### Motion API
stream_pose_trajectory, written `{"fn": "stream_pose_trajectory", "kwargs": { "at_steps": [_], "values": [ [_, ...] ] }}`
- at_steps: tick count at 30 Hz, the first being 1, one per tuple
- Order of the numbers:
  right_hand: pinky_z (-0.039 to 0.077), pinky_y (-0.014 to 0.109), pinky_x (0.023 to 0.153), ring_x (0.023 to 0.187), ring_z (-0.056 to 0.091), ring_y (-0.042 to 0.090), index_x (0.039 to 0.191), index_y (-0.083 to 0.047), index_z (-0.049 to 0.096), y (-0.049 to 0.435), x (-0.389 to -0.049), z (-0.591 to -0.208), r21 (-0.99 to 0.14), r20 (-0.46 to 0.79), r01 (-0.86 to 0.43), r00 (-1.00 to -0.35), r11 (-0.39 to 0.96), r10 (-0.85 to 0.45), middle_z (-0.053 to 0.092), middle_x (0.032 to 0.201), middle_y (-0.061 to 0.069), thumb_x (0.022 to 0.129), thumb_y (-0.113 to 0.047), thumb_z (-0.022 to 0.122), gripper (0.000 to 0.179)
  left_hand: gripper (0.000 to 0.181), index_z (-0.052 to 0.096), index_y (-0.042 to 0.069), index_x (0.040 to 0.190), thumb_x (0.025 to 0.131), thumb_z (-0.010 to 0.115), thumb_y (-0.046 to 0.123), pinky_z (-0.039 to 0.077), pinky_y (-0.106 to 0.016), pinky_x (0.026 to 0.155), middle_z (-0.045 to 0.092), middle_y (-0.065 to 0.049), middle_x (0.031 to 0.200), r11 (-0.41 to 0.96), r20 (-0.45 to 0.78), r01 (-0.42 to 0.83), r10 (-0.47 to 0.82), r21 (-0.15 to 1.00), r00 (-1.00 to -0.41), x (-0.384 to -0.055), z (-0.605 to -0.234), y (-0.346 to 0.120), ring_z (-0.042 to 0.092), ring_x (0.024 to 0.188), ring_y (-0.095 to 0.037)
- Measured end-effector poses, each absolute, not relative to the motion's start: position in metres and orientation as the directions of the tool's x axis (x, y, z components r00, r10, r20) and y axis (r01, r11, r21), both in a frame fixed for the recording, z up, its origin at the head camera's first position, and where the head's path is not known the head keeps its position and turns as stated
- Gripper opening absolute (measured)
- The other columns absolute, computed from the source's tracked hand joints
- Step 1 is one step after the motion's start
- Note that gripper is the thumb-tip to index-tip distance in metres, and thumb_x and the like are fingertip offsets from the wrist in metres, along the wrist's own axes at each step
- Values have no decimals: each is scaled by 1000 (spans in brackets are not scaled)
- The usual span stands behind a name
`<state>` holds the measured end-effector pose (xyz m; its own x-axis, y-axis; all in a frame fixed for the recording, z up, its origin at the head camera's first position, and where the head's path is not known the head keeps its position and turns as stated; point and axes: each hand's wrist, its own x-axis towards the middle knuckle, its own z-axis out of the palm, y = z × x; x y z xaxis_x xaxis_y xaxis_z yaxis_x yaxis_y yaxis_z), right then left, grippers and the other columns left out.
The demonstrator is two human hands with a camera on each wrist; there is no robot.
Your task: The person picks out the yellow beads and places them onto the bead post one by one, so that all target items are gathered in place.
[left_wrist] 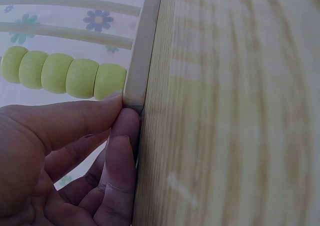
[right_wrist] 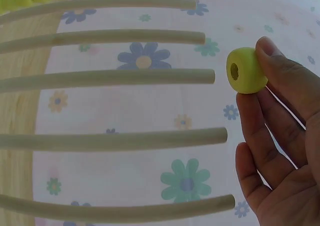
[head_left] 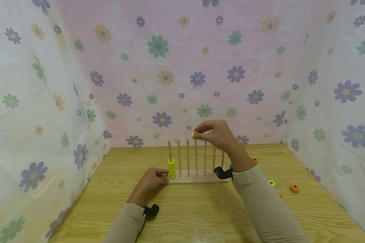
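A wooden rack of upright pegs has a long flat base (head_left: 197,180) on the table. Several yellow beads (head_left: 171,168) are stacked on its leftmost peg, whose upper part is bare. My left hand (head_left: 152,179) pinches the left end of the base between thumb and fingers, right beside the lowest bead (left_wrist: 110,81). Between thumb and fingertips, my right hand (head_left: 216,135) holds one yellow bead (right_wrist: 246,71) above the rack. Its hole faces the tip of a middle peg (right_wrist: 150,77), with a small gap between them in the right wrist view. The right forearm hides part of the rack's right end.
On the wooden table (head_left: 115,189) to the right lie loose beads: a yellow one (head_left: 272,183), orange ones (head_left: 294,188) and a green one (head_left: 232,165) partly behind the right wrist. Flower-printed cloth (head_left: 182,67) encloses the back and both sides.
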<state>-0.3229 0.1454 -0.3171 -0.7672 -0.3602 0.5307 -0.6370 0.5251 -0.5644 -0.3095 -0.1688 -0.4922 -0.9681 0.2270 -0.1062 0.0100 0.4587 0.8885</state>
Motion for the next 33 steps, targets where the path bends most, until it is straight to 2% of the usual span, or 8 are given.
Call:
{"fn": "stream_pose_trajectory", "kwargs": {
  "at_steps": [12,23,33],
  "values": [
    [61,45,88,96,72,11,102,-28,81,123,-323,-319,-557,545,-657,-751,509,-372,77,98,-13,88,-37,84,17,41,70,0,132,92,77,6,64,-36,74,75,-11,104,469,-106,10,221,883,-970,-311,-494,-169,75,84,-20],
    [60,44,88,97,73,12,104,-23,81,105,-322,-321,-565,549,-676,-736,473,-397,78,101,-9,89,-35,84,19,40,70,1,131,92,77,5,64,-36,75,74,-11,103,464,-112,-1,211,886,-971,-310,-493,-168,74,83,-19],
    [61,44,88,96,72,10,104,-23,82,86,-324,-323,-568,577,-703,-711,428,-402,78,100,-11,89,-34,84,19,40,70,1,132,92,78,6,64,-35,74,75,-11,102,460,-109,2,214,888,-971,-311,-494,-169,75,83,-19]
  ]
}}
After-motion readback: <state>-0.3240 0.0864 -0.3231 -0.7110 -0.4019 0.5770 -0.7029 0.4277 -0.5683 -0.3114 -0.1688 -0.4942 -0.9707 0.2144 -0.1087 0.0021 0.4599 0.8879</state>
